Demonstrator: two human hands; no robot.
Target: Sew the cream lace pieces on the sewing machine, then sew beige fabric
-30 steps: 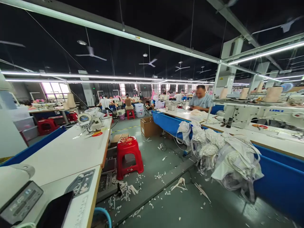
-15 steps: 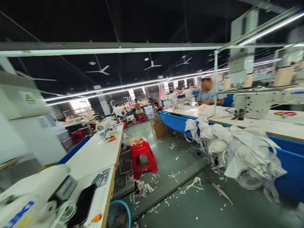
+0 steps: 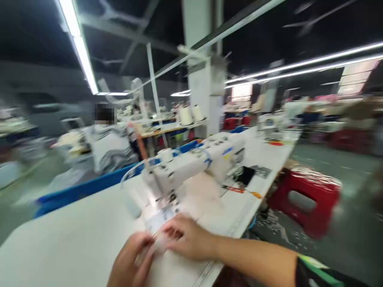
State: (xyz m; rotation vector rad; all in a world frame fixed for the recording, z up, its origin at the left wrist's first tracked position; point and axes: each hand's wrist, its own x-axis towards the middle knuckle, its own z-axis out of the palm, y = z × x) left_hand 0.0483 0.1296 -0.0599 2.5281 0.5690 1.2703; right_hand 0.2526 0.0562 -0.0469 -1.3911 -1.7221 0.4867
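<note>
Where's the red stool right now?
In the head view the red stool stands on the floor at the right, just off the right edge of the white table, past the sewing machine.

Swung away from the aisle; now facing a white industrial sewing machine (image 3: 194, 165) at centre frame, both hands (image 3: 131, 265) (image 3: 187, 241) newly appearing at lower centre, pinching a small pale fabric piece (image 3: 160, 244).

Your white table (image 3: 68, 235) carries a white sewing machine (image 3: 194, 161); just right of the machine lie red-handled scissors (image 3: 239, 189) and a dark patch (image 3: 247, 175).
</note>
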